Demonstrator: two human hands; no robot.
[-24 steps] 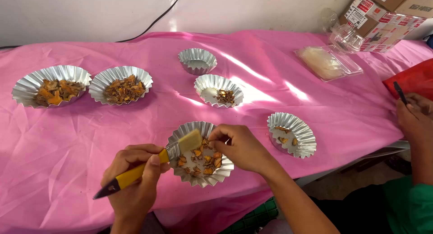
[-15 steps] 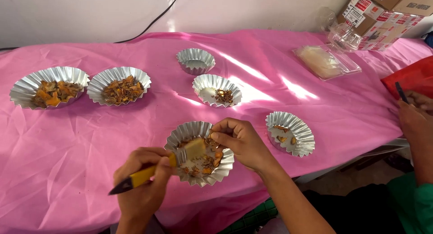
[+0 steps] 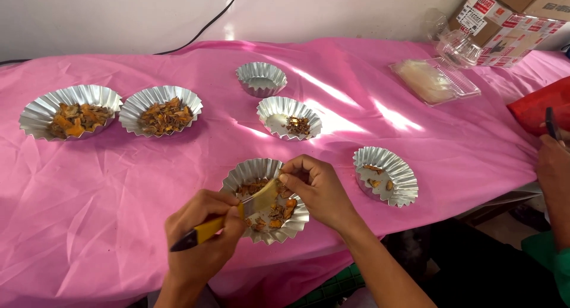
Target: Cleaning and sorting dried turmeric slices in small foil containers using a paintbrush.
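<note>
Near the surface's [image 3: 89, 213] front edge, my left hand [image 3: 199, 237] grips a yellow-handled brush [image 3: 228, 218], bristles pointing far-right into the foil cup [image 3: 265, 200]; my right hand [image 3: 320, 189] pinches its rim; open cloth lies left.

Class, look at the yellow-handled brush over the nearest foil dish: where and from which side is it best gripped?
Grip the yellow-handled brush on its handle, well behind the pale bristles, coming from the near left side. The handle slopes down-left, away from the foil dish, so it juts free there. The left hand wraps it so, while the right hand sits at the dish's right rim.
</note>
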